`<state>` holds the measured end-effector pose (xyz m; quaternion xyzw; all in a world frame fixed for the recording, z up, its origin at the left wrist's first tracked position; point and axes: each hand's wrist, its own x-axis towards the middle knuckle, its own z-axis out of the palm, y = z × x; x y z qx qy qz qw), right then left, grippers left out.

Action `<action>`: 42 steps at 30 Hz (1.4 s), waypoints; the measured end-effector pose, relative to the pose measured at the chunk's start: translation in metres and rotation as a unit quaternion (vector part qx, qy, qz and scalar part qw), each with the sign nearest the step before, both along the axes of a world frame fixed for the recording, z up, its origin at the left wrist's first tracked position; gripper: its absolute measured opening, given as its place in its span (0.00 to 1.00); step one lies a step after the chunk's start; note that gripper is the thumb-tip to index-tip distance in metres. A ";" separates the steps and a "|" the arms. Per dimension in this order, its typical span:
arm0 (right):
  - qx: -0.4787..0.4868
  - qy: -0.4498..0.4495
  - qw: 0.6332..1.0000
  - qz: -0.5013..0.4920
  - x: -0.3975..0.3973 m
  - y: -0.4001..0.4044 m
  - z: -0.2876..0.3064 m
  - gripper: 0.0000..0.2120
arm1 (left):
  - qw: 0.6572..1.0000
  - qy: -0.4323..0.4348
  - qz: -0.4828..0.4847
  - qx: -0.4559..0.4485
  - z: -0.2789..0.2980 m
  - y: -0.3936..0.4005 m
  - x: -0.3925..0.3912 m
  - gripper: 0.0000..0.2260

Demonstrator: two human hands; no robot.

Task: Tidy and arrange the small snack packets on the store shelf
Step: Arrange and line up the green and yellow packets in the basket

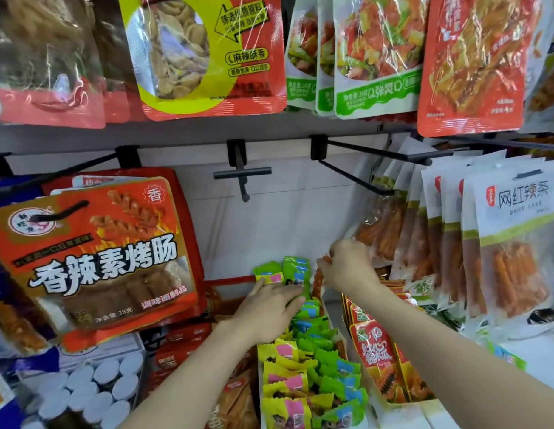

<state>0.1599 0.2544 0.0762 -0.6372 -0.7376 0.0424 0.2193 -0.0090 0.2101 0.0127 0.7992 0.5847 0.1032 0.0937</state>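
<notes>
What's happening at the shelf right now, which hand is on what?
A person is sorting small snack packets in a shelf box. The left hand lies with fingers extended on the green packets standing at the back of the row. The right hand pinches a small orange packet just beside them. Nearer the camera, yellow packets and more green ones fill the box, some lying askew.

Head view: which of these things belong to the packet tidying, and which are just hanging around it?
Part of the job:
- green packets
- yellow packets
- left hand, on the green row
- right hand, pinching an orange packet

Just nearby:
- hanging sausage bag
- empty peg hook
- white hanging bags
- red papaya packets
</notes>
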 end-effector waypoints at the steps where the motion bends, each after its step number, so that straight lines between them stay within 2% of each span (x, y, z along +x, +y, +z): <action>1: -0.011 -0.004 1.000 -0.002 -0.004 0.004 -0.006 0.14 | 1.000 0.000 0.000 -0.003 -0.001 0.000 0.000 0.21; 5: -0.071 -0.033 0.997 -0.009 -0.008 0.011 -0.029 0.13 | 1.000 0.008 0.005 -0.009 -0.001 -0.004 -0.001 0.21; 11: -0.134 -0.019 0.991 -0.009 -0.005 0.015 -0.032 0.18 | 1.000 0.005 0.007 -0.013 -0.001 -0.007 0.003 0.21; 18: -0.197 0.045 0.979 -0.029 -0.010 0.013 -0.038 0.19 | 1.000 0.016 0.010 -0.015 -0.001 -0.011 0.001 0.20; 23: -0.159 0.104 0.979 -0.075 -0.001 0.002 -0.045 0.20 | 1.000 0.020 0.011 -0.020 0.001 -0.017 0.008 0.20; 28: -0.168 0.168 0.971 0.000 0.009 -0.016 -0.040 0.23 | 0.999 -0.019 0.026 -0.038 0.013 -0.026 0.012 0.19; 31: -0.204 0.217 0.954 0.017 0.029 -0.033 -0.033 0.21 | 0.998 -0.033 0.033 -0.040 0.013 -0.039 0.017 0.19; 34: -0.281 0.198 0.939 0.026 0.030 -0.050 -0.033 0.20 | 0.998 -0.035 0.055 -0.026 0.005 -0.051 0.020 0.17; 37: -0.266 0.176 0.948 -0.001 0.022 -0.054 -0.030 0.19 | 0.997 -0.042 0.066 -0.017 -0.001 -0.058 0.020 0.16; 40: -0.310 0.178 0.934 -0.016 0.019 -0.053 -0.023 0.16 | 0.995 -0.063 0.068 -0.026 -0.003 -0.059 0.016 0.15; 42: -0.302 0.149 0.942 -0.011 0.020 -0.050 -0.024 0.16 | 0.995 -0.070 0.069 -0.025 -0.005 -0.060 0.017 0.14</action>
